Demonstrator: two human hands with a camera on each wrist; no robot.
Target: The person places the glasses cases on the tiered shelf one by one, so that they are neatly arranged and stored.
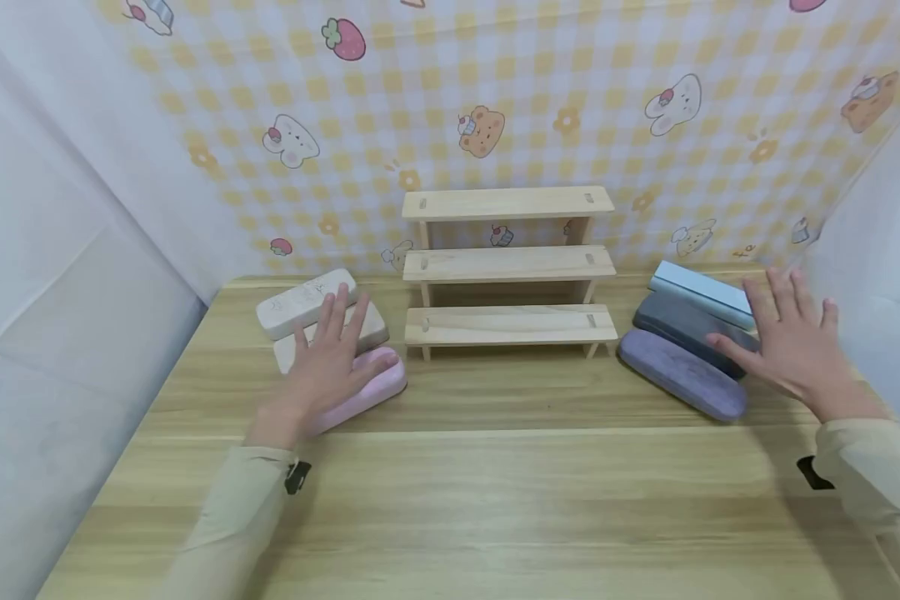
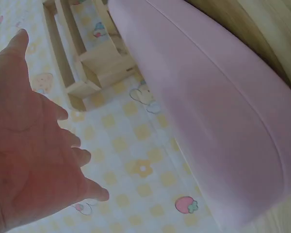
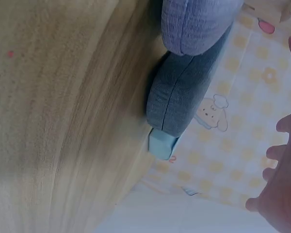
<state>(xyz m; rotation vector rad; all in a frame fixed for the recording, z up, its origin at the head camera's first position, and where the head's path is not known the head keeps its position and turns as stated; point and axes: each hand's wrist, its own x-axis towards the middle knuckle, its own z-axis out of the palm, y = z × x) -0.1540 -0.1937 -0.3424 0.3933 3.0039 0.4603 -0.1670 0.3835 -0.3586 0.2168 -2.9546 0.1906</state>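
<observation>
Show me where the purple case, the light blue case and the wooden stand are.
Purple case (image 1: 681, 373): head view, middle of its top.
Light blue case (image 1: 701, 289): head view, midway along its length.
Wooden stand (image 1: 510, 264): head view, its middle board.

Head view: the left grip (image 1: 322, 367) hides parts of the pink case (image 1: 378, 387) and beige case (image 1: 371, 327); the right grip (image 1: 798, 350) covers part of the dark grey case (image 1: 675, 319). Left sleeve (image 1: 243, 492): blurred, cut off by the bottom edge. Markings (image 1: 317, 289) on the white case (image 1: 287, 314): too small to read. Right wrist view: the top edge cuts off the purple case (image 3: 199, 24).
</observation>
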